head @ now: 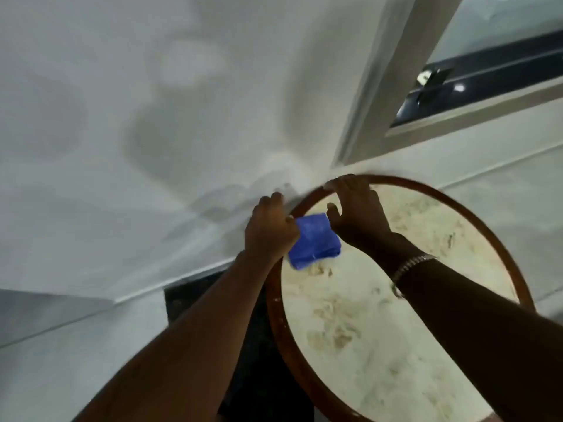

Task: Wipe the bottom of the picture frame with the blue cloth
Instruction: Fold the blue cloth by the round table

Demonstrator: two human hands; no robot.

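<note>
A round picture frame (475,214) with a brown wooden rim and a pale, stained backing fills the lower right of the head view. A folded blue cloth (315,242) lies against the backing near the rim's upper left. My left hand (269,229) grips the cloth at its left edge, over the rim. My right hand (356,211) holds the top of the rim, fingers curled over the wood and thumb on the backing just right of the cloth. A metal bracelet sits on my right wrist.
A white wall (122,117) with soft shadows fills the left and top. A window (475,86) with a pale frame and a dark pane is at the upper right. A dark surface (195,296) shows below the frame's left edge.
</note>
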